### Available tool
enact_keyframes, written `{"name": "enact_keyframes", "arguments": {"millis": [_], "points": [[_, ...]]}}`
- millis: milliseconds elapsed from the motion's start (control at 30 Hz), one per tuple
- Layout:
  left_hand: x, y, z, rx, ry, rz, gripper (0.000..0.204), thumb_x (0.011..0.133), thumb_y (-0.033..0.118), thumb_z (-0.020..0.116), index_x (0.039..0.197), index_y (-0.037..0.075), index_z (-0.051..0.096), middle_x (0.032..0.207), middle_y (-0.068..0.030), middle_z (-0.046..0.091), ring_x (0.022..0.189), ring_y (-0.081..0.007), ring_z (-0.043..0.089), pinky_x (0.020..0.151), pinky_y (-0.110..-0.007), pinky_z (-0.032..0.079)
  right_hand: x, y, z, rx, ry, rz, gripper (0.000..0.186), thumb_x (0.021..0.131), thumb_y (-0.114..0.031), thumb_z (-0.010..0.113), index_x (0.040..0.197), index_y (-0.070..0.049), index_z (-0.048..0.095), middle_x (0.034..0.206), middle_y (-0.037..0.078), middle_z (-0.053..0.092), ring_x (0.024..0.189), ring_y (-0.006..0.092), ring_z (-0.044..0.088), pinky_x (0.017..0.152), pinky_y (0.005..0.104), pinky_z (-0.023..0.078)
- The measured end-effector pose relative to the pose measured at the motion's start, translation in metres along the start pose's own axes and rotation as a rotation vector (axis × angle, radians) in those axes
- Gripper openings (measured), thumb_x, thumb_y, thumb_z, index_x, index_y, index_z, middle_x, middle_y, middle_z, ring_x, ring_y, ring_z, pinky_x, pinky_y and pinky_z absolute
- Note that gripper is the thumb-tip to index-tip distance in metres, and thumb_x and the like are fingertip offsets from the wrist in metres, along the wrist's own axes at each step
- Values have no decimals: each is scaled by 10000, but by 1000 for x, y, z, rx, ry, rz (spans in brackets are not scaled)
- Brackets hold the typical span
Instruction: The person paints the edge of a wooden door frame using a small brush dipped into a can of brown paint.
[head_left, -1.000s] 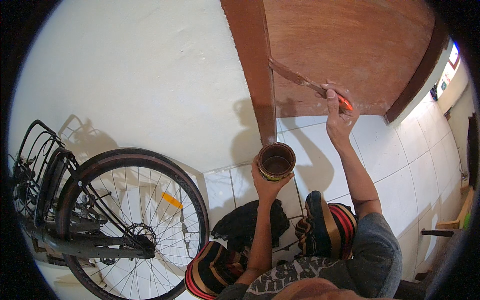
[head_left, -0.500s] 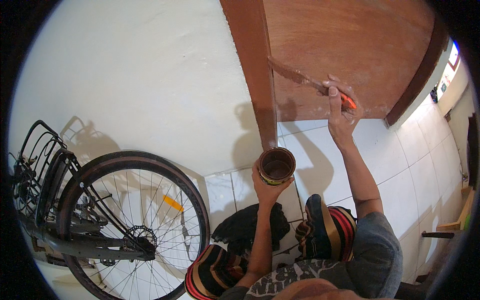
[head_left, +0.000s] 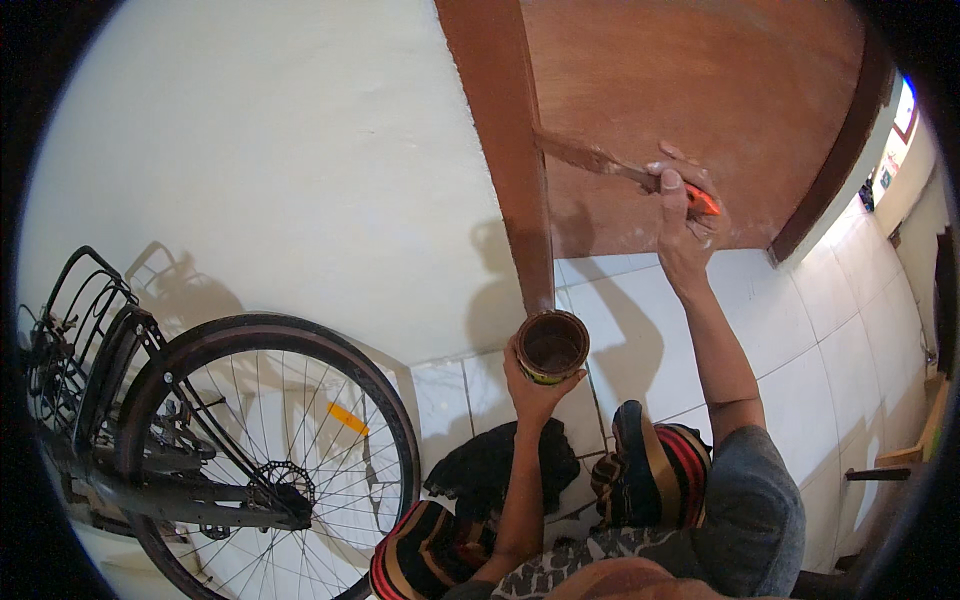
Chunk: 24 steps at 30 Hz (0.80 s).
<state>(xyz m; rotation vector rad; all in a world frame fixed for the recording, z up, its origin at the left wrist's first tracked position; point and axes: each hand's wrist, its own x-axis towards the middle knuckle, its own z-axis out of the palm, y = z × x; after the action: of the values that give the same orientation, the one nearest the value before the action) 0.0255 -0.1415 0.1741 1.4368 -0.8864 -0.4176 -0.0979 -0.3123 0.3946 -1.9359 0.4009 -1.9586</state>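
Note:
In my right hand (head_left: 688, 215) is a paintbrush (head_left: 640, 176) with an orange handle end, gripped between thumb and fingers. Its brown-coated bristles point left and touch the inner edge of the brown door frame (head_left: 512, 170). Behind it stands a reddish-brown door (head_left: 690, 80). Below, my left hand (head_left: 535, 390) is wrapped round an open paint can (head_left: 553, 348), held near the foot of the frame. Dark brown paint shows inside the can, and its rim is smeared brown. Pale smears mark the fingers of my right hand.
A bicycle wheel (head_left: 275, 325) with a black rear rack (head_left: 100, 270) stands at the left against the white wall (head_left: 280, 150). A black plastic bag (head_left: 480, 465) lies on the white tiled floor (head_left: 780, 330) between my knees. Wooden furniture (head_left: 900, 455) is at the far right.
The brush tip has moved slightly down along the frame's edge. The whole view has shifted a little, so the can and bicycle sit lower in the picture. Both hands keep their hold.

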Motion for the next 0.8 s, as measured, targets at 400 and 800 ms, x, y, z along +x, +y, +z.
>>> {"name": "enact_keyframes", "arguments": {"millis": [400, 800], "points": [[3, -5, 6, -38, 5, 20, 1049, 510, 259, 956, 1359, 33, 382, 1308, -145, 511, 1196, -273, 528, 1028, -407, 438, 92, -34, -7, -117, -320, -350, 156, 966, -139, 568, 959, -4, 646, 817, 78, 652, 738, 113, 633, 1014, 494, 454], [3, 1, -3, -26, 25, 38, 1061, 505, 323, 953, 1351, 22, 389, 1266, -173, 500, 1189, -323, 509, 995, -447, 428, 178, -98, 14, -185, -494, -570, 87, 920, -79, 620, 963, -12, 653, 852, 100, 685, 787, 199, 682, 716, 338, 548]]}}
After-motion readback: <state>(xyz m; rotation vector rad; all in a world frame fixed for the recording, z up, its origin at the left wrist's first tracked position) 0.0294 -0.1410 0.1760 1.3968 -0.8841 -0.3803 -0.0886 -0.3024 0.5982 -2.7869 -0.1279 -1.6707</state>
